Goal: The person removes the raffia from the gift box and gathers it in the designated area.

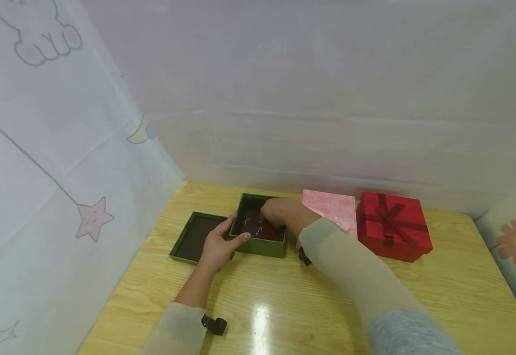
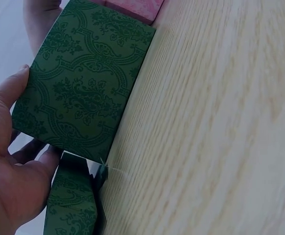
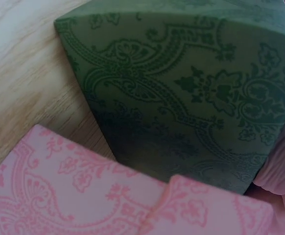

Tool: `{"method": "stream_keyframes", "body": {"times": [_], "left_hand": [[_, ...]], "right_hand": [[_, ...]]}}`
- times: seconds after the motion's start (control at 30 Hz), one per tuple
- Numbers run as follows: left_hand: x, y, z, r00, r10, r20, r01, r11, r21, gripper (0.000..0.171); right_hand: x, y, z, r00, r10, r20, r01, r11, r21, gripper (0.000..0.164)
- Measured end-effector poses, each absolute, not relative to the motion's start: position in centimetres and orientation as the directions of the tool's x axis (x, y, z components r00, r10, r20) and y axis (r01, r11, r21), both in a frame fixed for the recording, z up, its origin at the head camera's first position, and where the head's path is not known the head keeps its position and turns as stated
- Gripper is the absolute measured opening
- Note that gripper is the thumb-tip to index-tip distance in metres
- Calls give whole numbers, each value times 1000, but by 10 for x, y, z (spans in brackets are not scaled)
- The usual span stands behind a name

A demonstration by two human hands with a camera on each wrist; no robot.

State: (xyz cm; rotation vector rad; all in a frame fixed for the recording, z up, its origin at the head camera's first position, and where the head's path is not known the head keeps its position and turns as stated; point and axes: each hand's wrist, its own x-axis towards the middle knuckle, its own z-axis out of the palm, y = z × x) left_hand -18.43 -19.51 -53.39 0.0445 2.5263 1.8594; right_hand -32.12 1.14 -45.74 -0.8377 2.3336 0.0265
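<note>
An uncovered green patterned box [image 1: 259,247] stands on the table, its dark inside facing up. My left hand [image 1: 218,245] grips its left front corner, the thumb over the front rim and the fingers along the left side. My right hand [image 1: 286,212] reaches over the right wall into the box, and its fingertips are hidden there. Beside them lies a dark red item [image 1: 270,231] with small pale, stringy bits [image 1: 259,230] near it on the box floor. In the left wrist view the box's outer wall [image 2: 88,83] fills the space before the thumb.
Left of the box lies its shallow green lid [image 1: 178,249], inside up, partly behind my left hand. A pink patterned box [image 1: 333,207] sits close on the right, and a red box with a dark ribbon bow [image 1: 393,222] beyond it. Behind the table hangs a pale cloth [image 1: 262,98].
</note>
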Motion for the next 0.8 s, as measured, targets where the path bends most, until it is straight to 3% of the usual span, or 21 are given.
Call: {"method": "stream_keyframes", "body": {"times": [0.37, 0.6, 0.8], "left_hand": [[-185, -194, -529, -999, 20, 25, 31, 382, 924, 85], [-188, -193, -529, -999, 32, 21, 31, 395, 918, 85], [-191, -187, -529, -1000, 28, 8, 18, 391, 920, 86]], "right_hand": [[-322, 14, -461, -594, -512, -621, -452, 851, -269, 67], [-322, 15, -463, -586, -573, -573, -582, 790, -193, 50], [-323, 22, -461, -594, -570, -568, -576, 794, -194, 47]]}}
